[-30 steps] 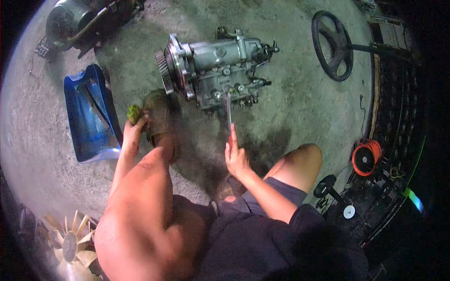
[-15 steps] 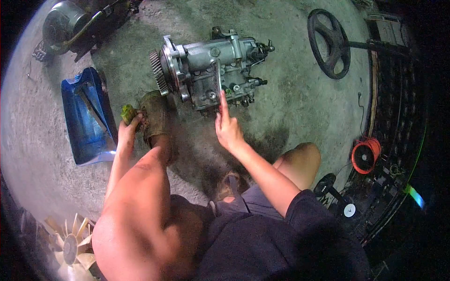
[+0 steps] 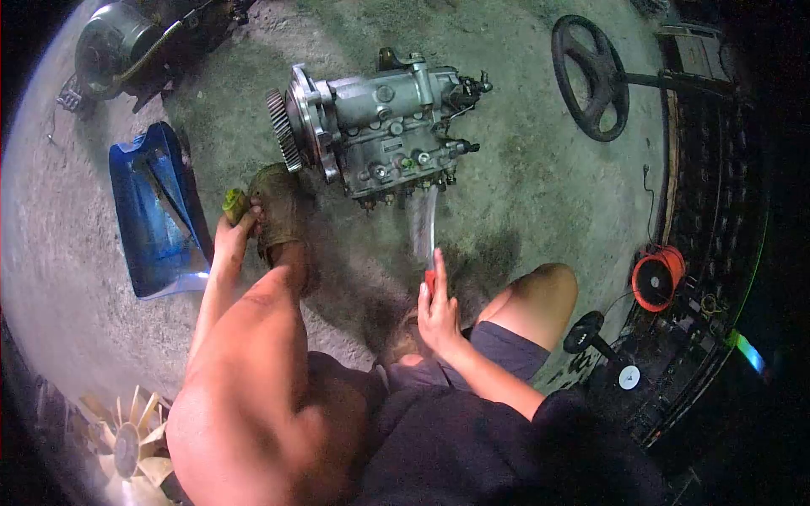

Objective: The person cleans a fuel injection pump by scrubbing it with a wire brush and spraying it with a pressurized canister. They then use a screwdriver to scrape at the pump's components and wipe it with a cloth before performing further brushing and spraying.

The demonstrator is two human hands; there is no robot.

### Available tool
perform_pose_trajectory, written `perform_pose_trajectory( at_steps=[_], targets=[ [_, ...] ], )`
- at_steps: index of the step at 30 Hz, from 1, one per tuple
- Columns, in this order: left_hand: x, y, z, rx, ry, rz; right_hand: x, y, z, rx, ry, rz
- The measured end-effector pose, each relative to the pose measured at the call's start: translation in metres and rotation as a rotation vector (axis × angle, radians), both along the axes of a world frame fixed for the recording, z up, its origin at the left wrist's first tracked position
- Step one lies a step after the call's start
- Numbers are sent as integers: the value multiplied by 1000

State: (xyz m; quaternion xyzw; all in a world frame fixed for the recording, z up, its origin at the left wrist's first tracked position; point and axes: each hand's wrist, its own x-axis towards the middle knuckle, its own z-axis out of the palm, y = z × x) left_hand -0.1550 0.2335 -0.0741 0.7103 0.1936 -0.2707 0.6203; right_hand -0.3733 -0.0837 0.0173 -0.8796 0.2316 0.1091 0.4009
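Note:
My right hand (image 3: 440,319) is closed around the red handle of a long, narrow metal-bladed tool (image 3: 432,226), its index finger stretched along it. Motion smears the blade, whose far end comes close to the near edge of a grey metal injection pump (image 3: 396,126). The pump lies on its side on the concrete floor, with a toothed gear (image 3: 283,131) at its left end. Beside my brown shoe (image 3: 277,207), my left hand (image 3: 234,240) grips a yellow-green object (image 3: 236,204); the fingers cover part of it, and I cannot tell its kind.
Left of my leg lies a blue plastic scoop-shaped tray (image 3: 152,244) with a dark strip in it. A steering wheel (image 3: 591,78) is at upper right, an orange-red round container (image 3: 660,278) at right. A pale fan (image 3: 126,447) sits lower left, a metal machine part (image 3: 118,51) upper left.
My right hand has drawn back toward my body and slightly right, taking the blade off the pump's face. My left hand has shifted only slightly, still gripping the yellow-green object.

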Motion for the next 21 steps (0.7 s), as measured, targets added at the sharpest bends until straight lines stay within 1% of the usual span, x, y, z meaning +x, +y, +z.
perform_pose_trajectory(
  at_steps=[1, 2, 4, 5, 6, 7, 10, 11, 13, 15, 16, 18, 19, 20, 21],
  targets=[
    [-4, 3, -5, -7, 19, 26, 13, -7, -8, -39, 1, -18],
    [-7, 6, -9, -11, 38, 53, 29, -15, -18, -20, 55, -30],
    [-7, 6, -12, 13, 31, 36, 65, -29, -49, -136, 172, 104],
    [-10, 8, -12, 27, 34, 24, 83, -31, -62, -146, -54, 124],
    [-11, 9, -13, 32, 37, 5, 90, -37, -69, -169, -14, 142],
    [-11, 9, -13, 37, 37, -12, 95, -40, -71, -192, 23, 161],
    [-12, 12, -15, 73, -26, -19, 63, -40, -69, -121, 18, 129],
    [-12, 13, -17, 88, -56, -12, 56, -39, -76, -137, -95, 153],
    [-9, 17, -16, 75, 0, -10, 79, -42, -67, -62, 37, 131],
    [-9, 15, -16, 34, 38, -15, 111, -47, -60, -141, 129, 213],
    [-6, 13, -13, -1, 42, -21, 113, -49, -58, -179, 179, 249],
    [-1, 7, -8, -49, 47, 20, 87, -44, -56, -152, 48, 202],
    [-1, 7, -2, -4, 24, 4, 66, -36, -57, -135, -25, 172],
    [-1, 5, 3, 38, -9, -9, 42, -36, -70, -128, 50, 185],
    [2, 3, 3, 79, -43, -12, 42, -35, -74, -109, 19, 170]
  ],
)
